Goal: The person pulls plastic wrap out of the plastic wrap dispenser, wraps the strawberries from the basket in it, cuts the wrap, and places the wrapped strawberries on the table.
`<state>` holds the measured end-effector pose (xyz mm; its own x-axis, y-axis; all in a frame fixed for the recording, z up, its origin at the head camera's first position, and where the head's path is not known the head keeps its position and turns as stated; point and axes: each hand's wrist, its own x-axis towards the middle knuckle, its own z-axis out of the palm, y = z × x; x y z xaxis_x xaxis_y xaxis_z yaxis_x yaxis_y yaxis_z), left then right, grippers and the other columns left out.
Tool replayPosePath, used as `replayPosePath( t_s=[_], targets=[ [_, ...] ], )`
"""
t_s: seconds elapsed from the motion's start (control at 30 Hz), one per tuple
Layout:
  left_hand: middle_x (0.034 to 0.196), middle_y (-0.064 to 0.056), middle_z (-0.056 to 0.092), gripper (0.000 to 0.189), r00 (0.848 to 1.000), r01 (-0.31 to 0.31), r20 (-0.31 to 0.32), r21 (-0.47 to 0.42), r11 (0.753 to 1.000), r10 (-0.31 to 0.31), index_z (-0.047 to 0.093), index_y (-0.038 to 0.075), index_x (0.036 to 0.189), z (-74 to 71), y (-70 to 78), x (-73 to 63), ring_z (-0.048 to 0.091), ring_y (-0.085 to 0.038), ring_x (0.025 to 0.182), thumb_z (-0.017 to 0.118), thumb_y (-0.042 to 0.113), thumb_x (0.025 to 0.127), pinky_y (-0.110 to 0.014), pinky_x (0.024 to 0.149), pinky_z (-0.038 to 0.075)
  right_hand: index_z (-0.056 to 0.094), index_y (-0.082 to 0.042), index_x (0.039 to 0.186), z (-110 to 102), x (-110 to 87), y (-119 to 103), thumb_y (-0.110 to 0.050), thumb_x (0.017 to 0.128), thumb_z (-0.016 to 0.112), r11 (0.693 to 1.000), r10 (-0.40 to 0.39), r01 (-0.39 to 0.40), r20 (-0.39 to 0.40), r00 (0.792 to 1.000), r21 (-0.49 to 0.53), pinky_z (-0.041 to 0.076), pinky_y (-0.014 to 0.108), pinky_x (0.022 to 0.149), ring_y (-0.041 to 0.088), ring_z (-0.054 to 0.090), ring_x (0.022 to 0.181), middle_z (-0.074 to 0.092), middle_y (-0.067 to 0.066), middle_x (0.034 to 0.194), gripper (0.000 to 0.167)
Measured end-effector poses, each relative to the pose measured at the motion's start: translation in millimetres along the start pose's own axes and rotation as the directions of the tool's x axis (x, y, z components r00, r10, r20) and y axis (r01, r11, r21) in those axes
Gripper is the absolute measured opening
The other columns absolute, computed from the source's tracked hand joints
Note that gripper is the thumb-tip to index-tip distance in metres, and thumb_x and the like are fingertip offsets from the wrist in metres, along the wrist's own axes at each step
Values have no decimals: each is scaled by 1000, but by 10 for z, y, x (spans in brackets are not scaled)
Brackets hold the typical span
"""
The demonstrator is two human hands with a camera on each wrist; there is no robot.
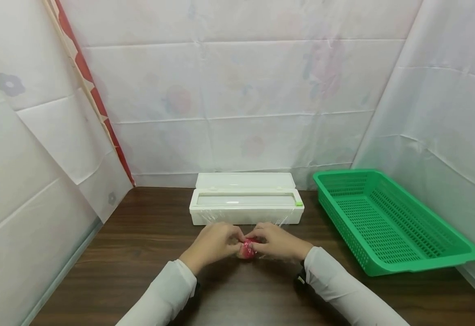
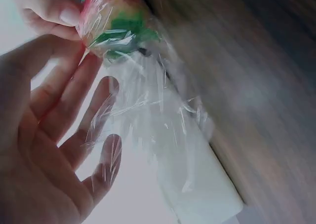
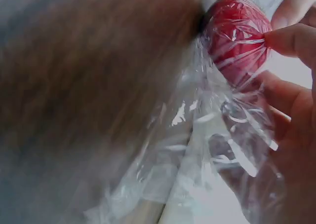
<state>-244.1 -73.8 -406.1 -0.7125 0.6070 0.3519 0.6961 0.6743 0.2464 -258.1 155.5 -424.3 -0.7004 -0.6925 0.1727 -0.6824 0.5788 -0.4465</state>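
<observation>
A small red fruit [image 1: 247, 249] with a yellowish end and green leaves [image 2: 121, 34] sits between the two hands, low over the table and bundled in clear plastic wrap [image 3: 237, 130]. My left hand [image 1: 217, 244] pinches the gathered wrap at the fruit's side with thumb and forefinger, its other fingers spread along the loose film. From the other side my right hand [image 1: 280, 242] pinches the film tight against the red skin, drawing creases across it. Loose film trails from the fruit toward the white wrap dispenser box [image 1: 245, 215] just beyond the hands.
The dispenser's lid [image 1: 245, 180] stands raised at the back, and a bright green slider [image 1: 298, 203] sits at its right end. A green plastic basket [image 1: 420, 265] stands to the right on the dark wooden table [image 1: 140, 267]. White patterned sheets [image 1: 237, 81] hang around the table.
</observation>
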Motion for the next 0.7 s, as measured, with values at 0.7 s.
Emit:
replayPosePath(
  t_s=[0.7],
  targets=[
    [108,8,73,39,991,79,102,47,996,-84,75,20,113,74,-13,96,66,-20,102,86,38,79,-43,80,44,67,-14,101,68,19,68,-23,99,65,987,156,-149,-165,974,54,52,35,82,11,59,91,66,-7,97,9]
  ],
)
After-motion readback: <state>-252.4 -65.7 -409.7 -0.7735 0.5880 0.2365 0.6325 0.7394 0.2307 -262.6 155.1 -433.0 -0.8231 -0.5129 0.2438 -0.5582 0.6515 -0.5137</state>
